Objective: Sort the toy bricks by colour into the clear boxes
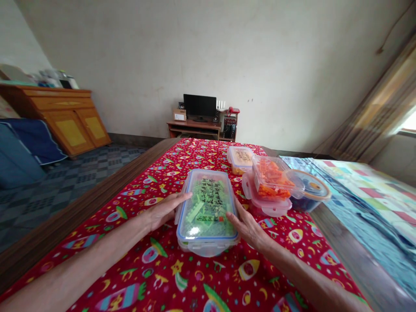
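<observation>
A clear plastic box (207, 208) with a blue-rimmed lid and green pieces inside stands on the red patterned tablecloth (169, 277). My left hand (164, 210) lies against the box's left side, fingers stretched out flat. My right hand (247, 227) rests against the box's right side, fingers extended with the thumb on the lid edge. Both hands flank the box without lifting it.
Behind the green box stand a box of orange pieces (273, 178) stacked on a pink-lidded box (266, 206), a yellow-filled box (240, 159) and a round dark container (310, 190). The wooden table edge (81, 208) runs left; a quilted bed (367, 195) lies right.
</observation>
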Demonstrator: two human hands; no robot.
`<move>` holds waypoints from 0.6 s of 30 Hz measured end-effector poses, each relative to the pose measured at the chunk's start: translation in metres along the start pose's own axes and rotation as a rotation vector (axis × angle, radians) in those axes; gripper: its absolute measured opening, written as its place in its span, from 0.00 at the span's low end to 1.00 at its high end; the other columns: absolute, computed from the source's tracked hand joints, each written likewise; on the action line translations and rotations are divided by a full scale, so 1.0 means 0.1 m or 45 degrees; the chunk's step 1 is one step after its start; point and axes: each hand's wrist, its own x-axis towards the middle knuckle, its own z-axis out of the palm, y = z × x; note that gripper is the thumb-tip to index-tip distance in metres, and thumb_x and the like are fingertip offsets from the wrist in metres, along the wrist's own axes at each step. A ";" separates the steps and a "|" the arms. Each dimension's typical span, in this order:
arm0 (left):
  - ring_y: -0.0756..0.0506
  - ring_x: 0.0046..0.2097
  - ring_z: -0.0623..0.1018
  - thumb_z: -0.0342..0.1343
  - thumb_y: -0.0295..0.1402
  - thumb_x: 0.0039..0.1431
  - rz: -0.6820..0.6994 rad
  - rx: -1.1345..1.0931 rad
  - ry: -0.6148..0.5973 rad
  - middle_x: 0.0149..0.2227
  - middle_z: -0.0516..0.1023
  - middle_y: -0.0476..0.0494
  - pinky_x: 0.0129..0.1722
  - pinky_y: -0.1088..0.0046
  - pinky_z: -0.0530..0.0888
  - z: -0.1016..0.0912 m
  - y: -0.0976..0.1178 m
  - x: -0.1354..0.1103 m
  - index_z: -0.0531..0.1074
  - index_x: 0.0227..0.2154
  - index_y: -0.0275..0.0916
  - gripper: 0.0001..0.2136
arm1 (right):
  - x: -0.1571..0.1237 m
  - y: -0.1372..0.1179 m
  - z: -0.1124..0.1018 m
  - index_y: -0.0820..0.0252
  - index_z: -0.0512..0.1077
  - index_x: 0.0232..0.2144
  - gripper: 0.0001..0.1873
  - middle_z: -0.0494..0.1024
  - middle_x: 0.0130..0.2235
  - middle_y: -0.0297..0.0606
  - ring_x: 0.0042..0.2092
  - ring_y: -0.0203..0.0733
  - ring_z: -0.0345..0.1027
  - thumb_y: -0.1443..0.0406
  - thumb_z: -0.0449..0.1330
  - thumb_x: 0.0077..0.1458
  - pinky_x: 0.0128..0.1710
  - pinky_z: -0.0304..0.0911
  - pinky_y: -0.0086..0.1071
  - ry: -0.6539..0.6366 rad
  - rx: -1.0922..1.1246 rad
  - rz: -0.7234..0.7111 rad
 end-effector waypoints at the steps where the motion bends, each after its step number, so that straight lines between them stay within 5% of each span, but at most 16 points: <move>1: 0.39 0.37 0.81 0.61 0.51 0.49 -0.024 -0.043 -0.018 0.36 0.83 0.39 0.38 0.64 0.77 0.01 0.00 -0.01 0.75 0.43 0.36 0.25 | 0.00 0.01 0.00 0.60 0.50 0.66 0.36 0.65 0.61 0.47 0.61 0.52 0.59 0.50 0.50 0.61 0.59 0.57 0.46 -0.011 0.027 0.031; 9: 0.40 0.41 0.81 0.63 0.43 0.51 0.107 -0.312 0.081 0.43 0.82 0.42 0.39 0.68 0.78 0.15 -0.03 -0.07 0.66 0.55 0.42 0.29 | -0.07 -0.05 0.02 0.54 0.51 0.66 0.44 0.65 0.62 0.43 0.62 0.52 0.57 0.48 0.60 0.52 0.61 0.54 0.47 0.063 0.492 0.276; 13: 0.39 0.43 0.81 0.62 0.43 0.52 0.133 -0.377 0.148 0.46 0.81 0.42 0.38 0.67 0.79 0.17 0.01 -0.13 0.66 0.56 0.44 0.28 | -0.11 -0.30 0.03 0.56 0.61 0.60 0.36 0.73 0.55 0.43 0.55 0.52 0.66 0.50 0.61 0.52 0.52 0.64 0.46 -0.027 0.853 0.443; 18: 0.37 0.46 0.80 0.57 0.46 0.57 0.200 -0.465 0.133 0.46 0.80 0.41 0.42 0.64 0.79 0.21 0.30 -0.21 0.67 0.55 0.42 0.25 | 0.12 -0.67 -0.20 0.57 0.67 0.54 0.31 0.77 0.49 0.41 0.48 0.49 0.71 0.56 0.64 0.48 0.46 0.68 0.39 0.088 0.814 0.350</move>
